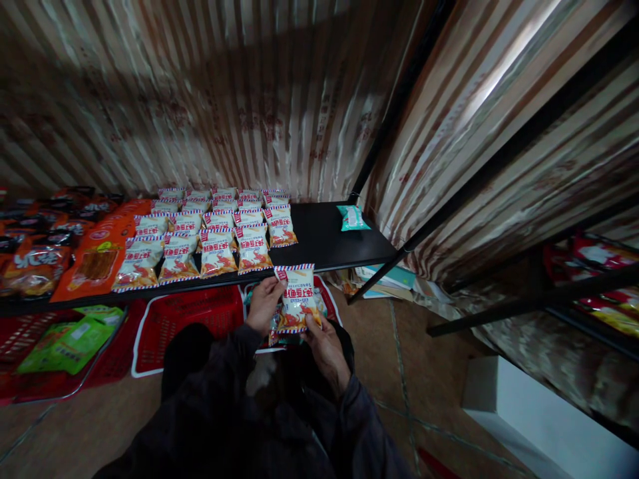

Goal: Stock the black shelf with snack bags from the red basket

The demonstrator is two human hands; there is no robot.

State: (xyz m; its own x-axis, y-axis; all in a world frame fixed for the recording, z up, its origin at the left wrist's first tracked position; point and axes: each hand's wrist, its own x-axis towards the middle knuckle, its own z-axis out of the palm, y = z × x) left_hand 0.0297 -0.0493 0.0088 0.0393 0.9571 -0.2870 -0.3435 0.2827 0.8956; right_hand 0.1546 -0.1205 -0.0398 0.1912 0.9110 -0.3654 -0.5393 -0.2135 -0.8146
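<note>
A white and orange snack bag with striped ends (298,299) is held upright between my two hands, in front of the shelf edge. My left hand (265,304) pinches its upper left side, and my right hand (327,349) grips its lower right corner. Rows of matching snack bags (217,253) stand on the black shelf (319,233). To their right, near the back corner of the shelf, lies a small teal bag (353,218). Beneath the held bag, a red basket (327,299) with more bags in it is partly hidden.
Orange bags (97,256) fill the shelf's left side. Below are an inner red basket (187,322) and one holding green bags (74,342). Black posts (399,256) rise at the right, near a white box (539,412). Striped curtains hang behind.
</note>
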